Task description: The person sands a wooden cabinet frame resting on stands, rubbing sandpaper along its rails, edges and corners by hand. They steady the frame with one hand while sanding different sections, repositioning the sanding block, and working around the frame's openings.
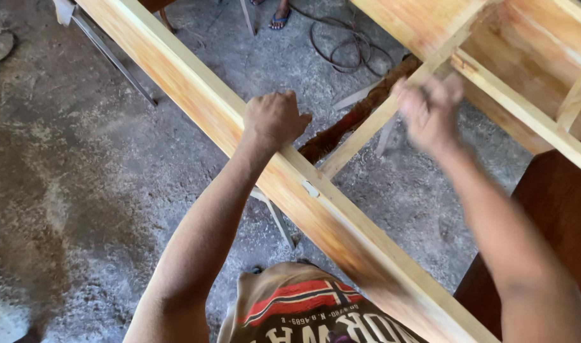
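Note:
A large pale wooden frame runs across the view, and its long front rail (195,95) slants from upper left to lower right. My left hand (273,119) is clenched over the top edge of that rail. A thinner cross rail (367,127) meets the long rail just right of that hand. My right hand (430,109) is blurred and sits over the upper end of the cross rail, its fingers curled. Whether it holds anything small I cannot make out.
Below is a rough grey concrete floor (81,178) with dust. A dark cable (341,44) lies coiled at the top, near another person's sandalled foot (279,20). A dark brown board (557,216) stands at the right. Metal legs (113,57) show under the frame.

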